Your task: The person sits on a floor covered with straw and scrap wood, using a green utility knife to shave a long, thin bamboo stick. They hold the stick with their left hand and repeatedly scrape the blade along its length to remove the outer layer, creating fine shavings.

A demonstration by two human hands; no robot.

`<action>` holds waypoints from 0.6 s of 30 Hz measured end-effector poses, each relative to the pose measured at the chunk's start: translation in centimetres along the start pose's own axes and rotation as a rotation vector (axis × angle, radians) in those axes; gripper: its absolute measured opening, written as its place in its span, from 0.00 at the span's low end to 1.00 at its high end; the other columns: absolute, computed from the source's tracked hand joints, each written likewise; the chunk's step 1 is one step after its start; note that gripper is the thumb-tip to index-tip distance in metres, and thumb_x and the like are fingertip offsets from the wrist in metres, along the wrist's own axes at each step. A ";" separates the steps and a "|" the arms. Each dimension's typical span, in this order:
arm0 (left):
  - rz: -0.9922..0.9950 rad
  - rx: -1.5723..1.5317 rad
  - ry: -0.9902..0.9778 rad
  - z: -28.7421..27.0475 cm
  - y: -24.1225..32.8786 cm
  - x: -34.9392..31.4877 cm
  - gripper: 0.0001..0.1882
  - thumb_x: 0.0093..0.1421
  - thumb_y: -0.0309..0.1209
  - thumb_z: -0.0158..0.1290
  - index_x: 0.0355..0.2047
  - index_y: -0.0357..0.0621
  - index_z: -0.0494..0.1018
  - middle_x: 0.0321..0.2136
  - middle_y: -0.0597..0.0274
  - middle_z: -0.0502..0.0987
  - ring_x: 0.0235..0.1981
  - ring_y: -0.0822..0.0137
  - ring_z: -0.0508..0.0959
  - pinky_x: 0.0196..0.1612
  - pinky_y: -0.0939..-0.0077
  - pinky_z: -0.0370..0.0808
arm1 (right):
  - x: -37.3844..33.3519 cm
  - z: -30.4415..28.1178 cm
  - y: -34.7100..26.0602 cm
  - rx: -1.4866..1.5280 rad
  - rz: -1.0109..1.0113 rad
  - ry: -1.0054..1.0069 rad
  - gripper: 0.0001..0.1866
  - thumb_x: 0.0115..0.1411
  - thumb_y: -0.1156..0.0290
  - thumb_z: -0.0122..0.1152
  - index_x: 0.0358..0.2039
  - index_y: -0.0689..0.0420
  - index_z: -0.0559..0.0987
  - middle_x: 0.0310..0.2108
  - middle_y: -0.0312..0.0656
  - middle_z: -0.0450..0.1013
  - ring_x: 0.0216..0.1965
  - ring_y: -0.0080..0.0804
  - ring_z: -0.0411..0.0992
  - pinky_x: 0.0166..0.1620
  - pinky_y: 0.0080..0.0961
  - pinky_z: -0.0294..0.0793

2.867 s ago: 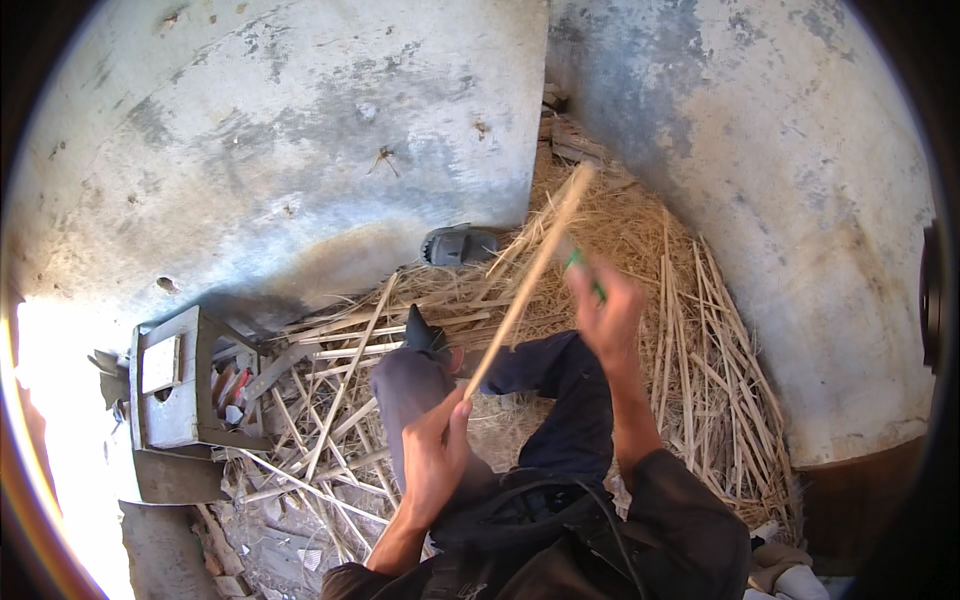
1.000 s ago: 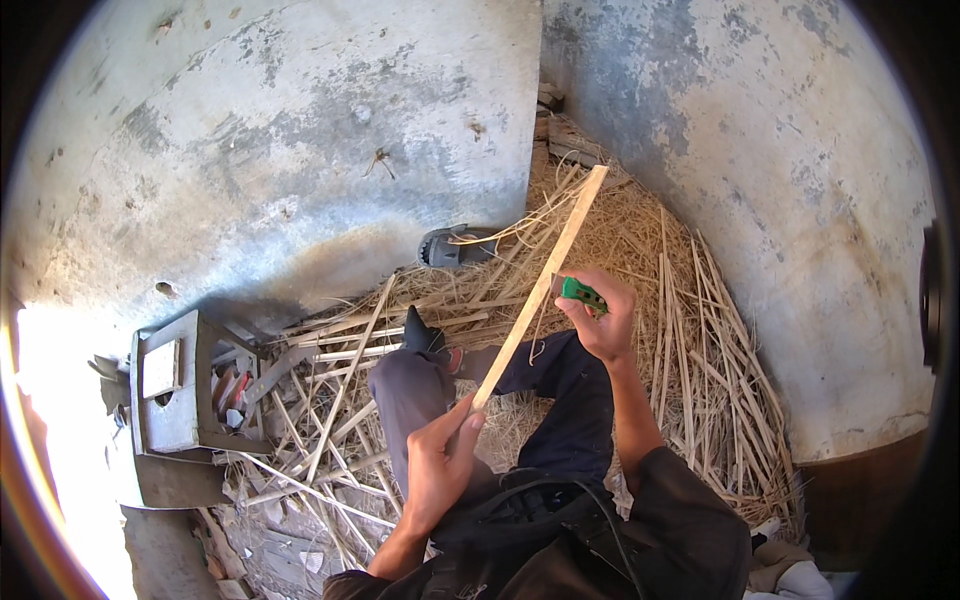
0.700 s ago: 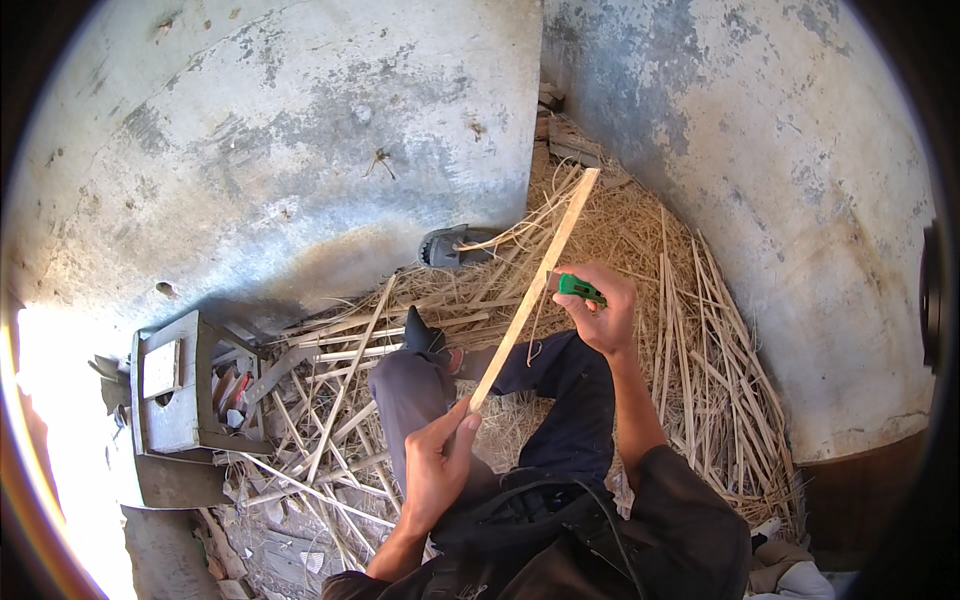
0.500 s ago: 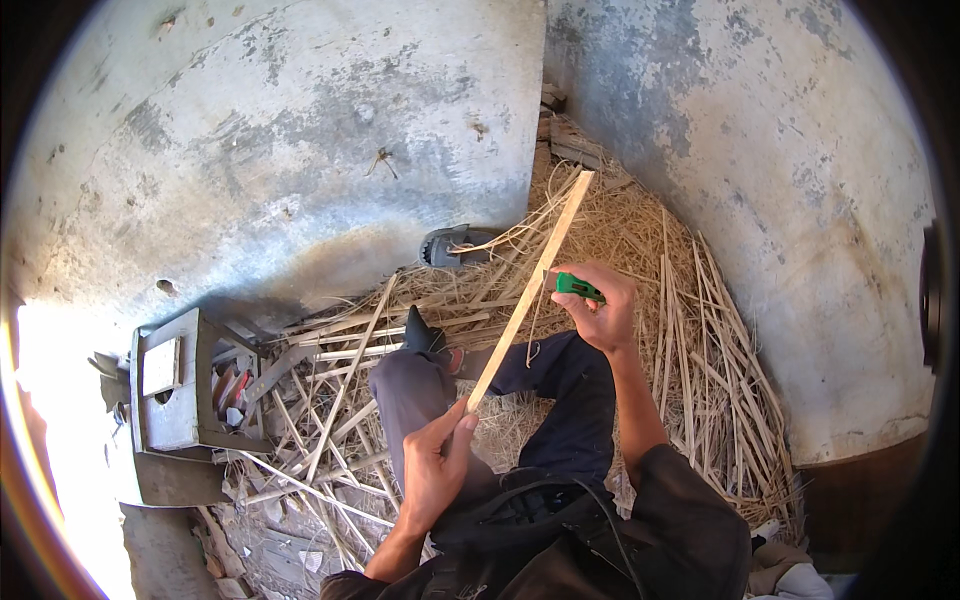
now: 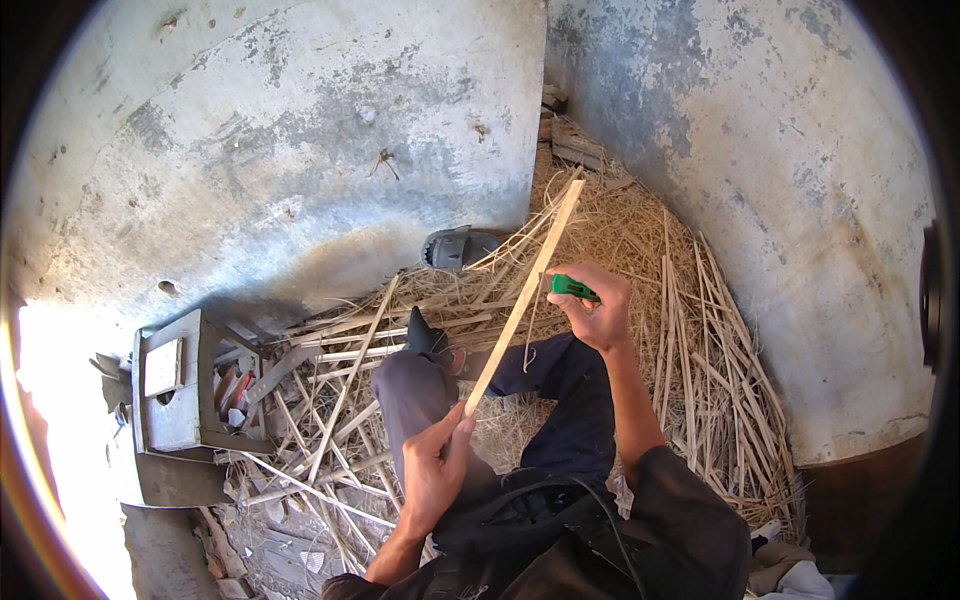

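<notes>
My left hand (image 5: 436, 470) pinches the lower end of a long, flat, pale wooden strip (image 5: 523, 300), which slants up and away to the right over my legs. In my right hand (image 5: 602, 305) is a green utility knife (image 5: 574, 289), its blade end against the right edge of the strip, a little above the middle. A thin curled shaving (image 5: 530, 345) hangs beside the strip below the knife. My right fingers wrap round the knife's handle and partly hide it.
Straw-like shavings (image 5: 620, 240) cover the floor ahead. Long strips lie in a bundle (image 5: 715, 380) at right and crisscrossed (image 5: 340, 440) at left. A dark shoe (image 5: 460, 247) rests by the peeling wall (image 5: 330, 120). A worn wooden box (image 5: 172, 385) with odds and ends stands left.
The strip's far end has shifted slightly left and down. My right hand and the knife have moved a little left with it; both grips stay the same.
</notes>
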State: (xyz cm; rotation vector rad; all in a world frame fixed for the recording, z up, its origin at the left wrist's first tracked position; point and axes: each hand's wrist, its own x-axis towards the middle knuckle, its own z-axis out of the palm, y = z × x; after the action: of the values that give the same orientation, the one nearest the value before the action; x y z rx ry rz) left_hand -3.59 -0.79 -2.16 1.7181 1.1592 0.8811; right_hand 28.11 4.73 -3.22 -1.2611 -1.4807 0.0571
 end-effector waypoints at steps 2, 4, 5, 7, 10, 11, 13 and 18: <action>-0.014 -0.005 -0.020 -0.1 -0.1 -0.1 0.15 0.71 0.26 0.61 0.55 0.31 0.82 0.25 0.54 0.81 0.26 0.78 0.73 0.31 0.76 0.72 | -0.5 0.0 1.4 0.010 0.026 0.082 0.13 0.65 0.61 0.75 0.44 0.55 0.90 0.28 0.34 0.80 0.24 0.18 0.70 0.25 0.20 0.66; -0.009 -0.022 -0.039 -0.2 -0.9 -0.8 0.15 0.71 0.26 0.61 0.55 0.33 0.83 0.25 0.54 0.81 0.27 0.79 0.74 0.31 0.76 0.73 | -1.0 0.3 5.9 0.065 0.064 0.259 0.15 0.68 0.57 0.71 0.47 0.55 0.89 0.22 0.28 0.72 0.20 0.15 0.61 0.23 0.20 0.56; 0.024 -0.014 -0.059 0.0 -2.0 -1.7 0.15 0.71 0.26 0.60 0.55 0.34 0.83 0.25 0.53 0.81 0.27 0.78 0.74 0.31 0.75 0.74 | -0.2 -0.9 6.4 0.091 0.150 0.338 0.15 0.71 0.57 0.69 0.47 0.53 0.89 0.21 0.25 0.68 0.20 0.14 0.58 0.23 0.20 0.54; 0.101 0.010 -0.104 0.3 -4.0 -3.3 0.15 0.70 0.25 0.60 0.55 0.35 0.83 0.24 0.53 0.81 0.27 0.78 0.75 0.32 0.75 0.75 | 1.6 -3.7 7.9 0.072 0.216 0.442 0.14 0.74 0.57 0.64 0.48 0.53 0.88 0.20 0.23 0.62 0.20 0.13 0.54 0.23 0.20 0.50; -0.061 0.023 -0.146 -0.2 -4.0 -4.1 0.16 0.74 0.33 0.60 0.56 0.34 0.83 0.29 0.57 0.86 0.32 0.76 0.80 0.38 0.73 0.79 | 1.8 -5.8 8.9 0.000 0.234 0.458 0.15 0.77 0.57 0.61 0.49 0.53 0.88 0.21 0.23 0.58 0.20 0.13 0.52 0.24 0.19 0.49; -0.123 0.031 -0.144 -0.5 -3.8 -4.0 0.16 0.75 0.33 0.59 0.56 0.35 0.83 0.28 0.57 0.83 0.29 0.76 0.78 0.35 0.73 0.77 | 1.8 -6.1 8.6 0.027 0.267 0.429 0.15 0.77 0.57 0.61 0.49 0.53 0.88 0.21 0.23 0.58 0.20 0.13 0.52 0.24 0.19 0.49; -0.247 0.046 -0.140 -1.5 -3.5 -3.2 0.15 0.76 0.34 0.57 0.55 0.37 0.84 0.24 0.58 0.78 0.24 0.75 0.75 0.31 0.74 0.74 | 1.3 -6.2 8.3 0.101 0.357 0.379 0.16 0.77 0.56 0.60 0.50 0.54 0.87 0.21 0.23 0.58 0.20 0.13 0.52 0.24 0.18 0.50; -0.362 -0.363 -0.279 -2.6 -3.8 -0.7 0.25 0.84 0.44 0.42 0.60 0.35 0.80 0.21 0.74 0.64 0.18 0.82 0.62 0.22 0.83 0.62 | -0.1 -3.8 6.7 0.251 0.432 0.262 0.16 0.77 0.56 0.60 0.50 0.55 0.85 0.22 0.23 0.59 0.21 0.12 0.53 0.24 0.17 0.51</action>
State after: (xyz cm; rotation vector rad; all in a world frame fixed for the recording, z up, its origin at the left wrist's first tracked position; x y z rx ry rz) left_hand -7.44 0.00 -4.72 1.2396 1.0076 0.5648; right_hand 35.20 5.37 -6.18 -1.3048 -0.9286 0.3411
